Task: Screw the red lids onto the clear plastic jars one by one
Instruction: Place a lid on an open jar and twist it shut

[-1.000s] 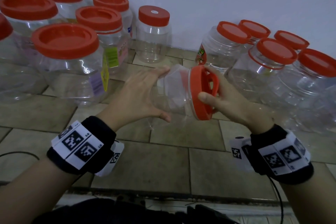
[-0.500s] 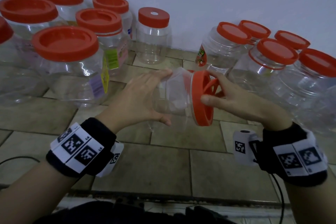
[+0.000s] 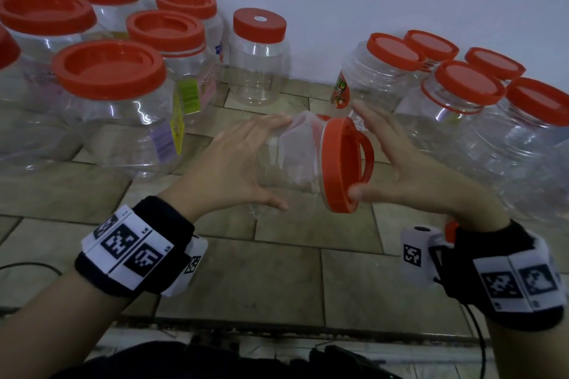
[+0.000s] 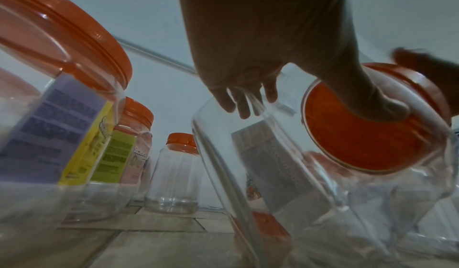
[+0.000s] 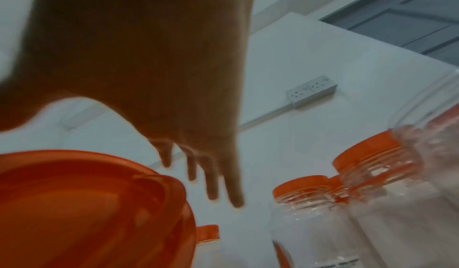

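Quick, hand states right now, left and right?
Left hand: grips the clear jar, held on its side.
Right hand: open, fingers straight, thumb touching the red lid.

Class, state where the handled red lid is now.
Head view, centre: the red lid sits on the mouth of the sideways clear jar, between the left hand holding the jar and the open right hand, whose thumb touches its lower rim.

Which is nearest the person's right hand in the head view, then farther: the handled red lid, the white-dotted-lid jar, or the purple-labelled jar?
1. Handled red lid on the clear jar: touches the right hand at the thumb.
2. White-dotted-lid jar: back left, by the wall.
3. Purple-labelled jar: far left.
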The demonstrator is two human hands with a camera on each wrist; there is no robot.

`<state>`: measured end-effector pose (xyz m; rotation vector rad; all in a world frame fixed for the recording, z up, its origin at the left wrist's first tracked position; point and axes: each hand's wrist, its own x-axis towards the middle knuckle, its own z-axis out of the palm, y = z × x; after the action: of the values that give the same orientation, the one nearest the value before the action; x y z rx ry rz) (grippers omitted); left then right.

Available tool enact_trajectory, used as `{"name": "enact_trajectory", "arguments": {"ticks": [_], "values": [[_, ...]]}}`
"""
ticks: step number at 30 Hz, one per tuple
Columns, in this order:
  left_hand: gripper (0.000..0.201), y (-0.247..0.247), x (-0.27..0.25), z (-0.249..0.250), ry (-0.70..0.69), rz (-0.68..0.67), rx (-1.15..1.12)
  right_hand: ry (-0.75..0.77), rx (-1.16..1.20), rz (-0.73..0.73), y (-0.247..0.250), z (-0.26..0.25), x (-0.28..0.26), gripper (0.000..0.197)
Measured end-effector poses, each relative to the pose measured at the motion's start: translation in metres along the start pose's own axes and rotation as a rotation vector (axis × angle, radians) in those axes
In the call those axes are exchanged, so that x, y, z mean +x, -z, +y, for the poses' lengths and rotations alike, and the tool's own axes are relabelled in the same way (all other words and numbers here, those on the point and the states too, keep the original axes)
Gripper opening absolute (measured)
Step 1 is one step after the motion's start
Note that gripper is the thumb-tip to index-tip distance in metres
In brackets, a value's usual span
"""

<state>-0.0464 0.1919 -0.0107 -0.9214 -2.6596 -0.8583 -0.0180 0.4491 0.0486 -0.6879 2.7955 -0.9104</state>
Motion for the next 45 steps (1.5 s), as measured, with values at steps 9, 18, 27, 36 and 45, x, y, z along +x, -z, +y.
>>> {"name": "enact_trajectory", "arguments": {"ticks": [9,18,27,36,45], "values": [[0.115,0.001,0.001,-0.001,0.022,0.014,-0.045,-0.12,0.017,0.185,-0.024,0.002,0.015,0.09],[0.115,0.002,-0.003,0.0,0.046,0.045,-0.062,0.017,-0.032,0.129,-0.021,-0.001,0.013,0.113],[0.116,-0.001,-0.003,0.001,0.061,0.045,-0.032,0.045,-0.061,0.021,-0.014,-0.003,0.011,0.117],[0.116,-0.001,-0.003,0.003,0.053,0.043,-0.028,0.007,-0.063,0.046,-0.016,-0.008,0.012,0.111],[0.116,0.001,-0.002,0.006,0.058,0.039,-0.027,-0.056,-0.03,-0.002,-0.012,-0.01,0.012,0.12]]}}
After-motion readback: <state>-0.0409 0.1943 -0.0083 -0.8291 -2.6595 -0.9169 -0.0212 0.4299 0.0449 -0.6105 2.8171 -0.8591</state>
